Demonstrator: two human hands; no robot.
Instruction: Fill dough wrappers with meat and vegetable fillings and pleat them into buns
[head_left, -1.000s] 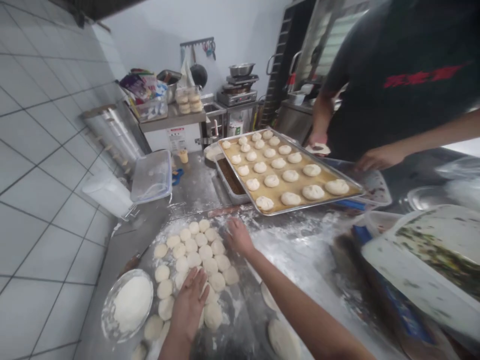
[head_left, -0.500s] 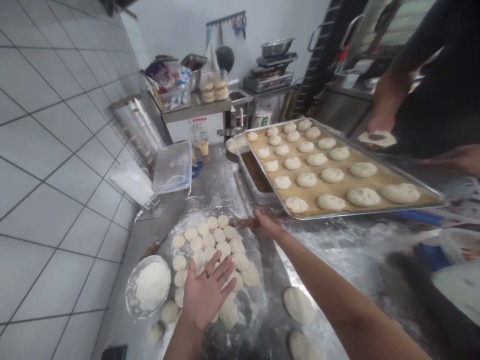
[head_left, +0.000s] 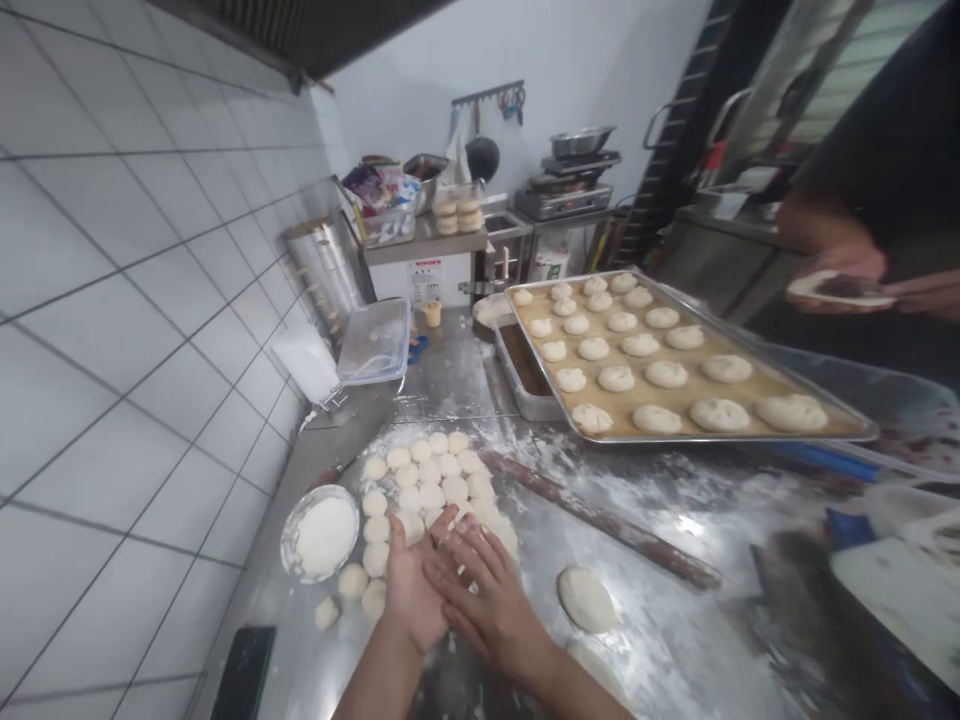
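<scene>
Above a floured cluster of dough rounds (head_left: pixel 431 470), my two hands meet palm to palm. My left hand (head_left: pixel 412 590) is open, palm up, its fingers partly covered. Across it lies my right hand (head_left: pixel 491 600), open with fingers stretched out; I see nothing held between them. A floury wooden rolling pin (head_left: pixel 600 515) rests slantwise on the steel table, to the right of the rounds. Flattened dough wrappers (head_left: pixel 587 598) lie nearer me on the right, one partly behind my right forearm. Left of the rounds stands a bowl of flour (head_left: pixel 322 535).
A tray of filled buns (head_left: pixel 667 375) is at the right, overlapping a container of dark filling (head_left: pixel 525 360). Beyond it, a co-worker's hands hold a dough wrapper (head_left: pixel 840 288) with dark filling. A phone (head_left: pixel 244 675) lies front left; a lidded plastic box (head_left: pixel 375 340) stands by the tiled wall.
My right hand has come from the rolling pin's far end, near the tray, to my left hand. The pin now lies free. The co-worker's two hands have come together at the wrapper.
</scene>
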